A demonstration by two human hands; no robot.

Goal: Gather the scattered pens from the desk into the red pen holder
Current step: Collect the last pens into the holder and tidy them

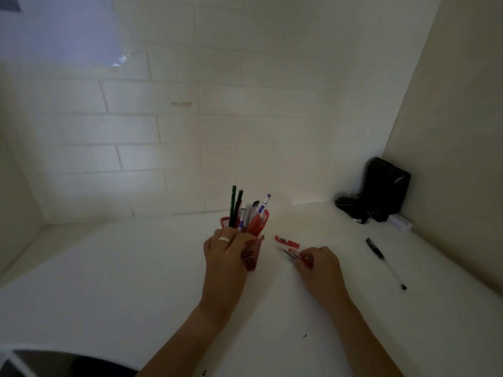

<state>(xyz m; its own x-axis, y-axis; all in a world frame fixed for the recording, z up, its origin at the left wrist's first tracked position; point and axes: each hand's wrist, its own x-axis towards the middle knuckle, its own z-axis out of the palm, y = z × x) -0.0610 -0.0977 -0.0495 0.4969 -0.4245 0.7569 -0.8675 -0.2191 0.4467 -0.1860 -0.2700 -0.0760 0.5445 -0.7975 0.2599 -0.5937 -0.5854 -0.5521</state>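
Note:
The red mesh pen holder (257,223) stands mid-desk, holding several pens and pencils that stick out of its top. My left hand (224,251), with a ring on one finger, wraps around the holder's near side. To the right, my right hand (319,263) is closed on a red pen (295,255) lying low over the desk, its tip pointing left. A short red item (287,241) lies on the desk between the holder and my right hand. A black-capped clear pen (385,262) lies farther right.
The white desk (109,281) meets a painted brick wall at the back and a side wall at the right. A black device with a cable (381,190) and a small white box (400,223) sit in the back right corner.

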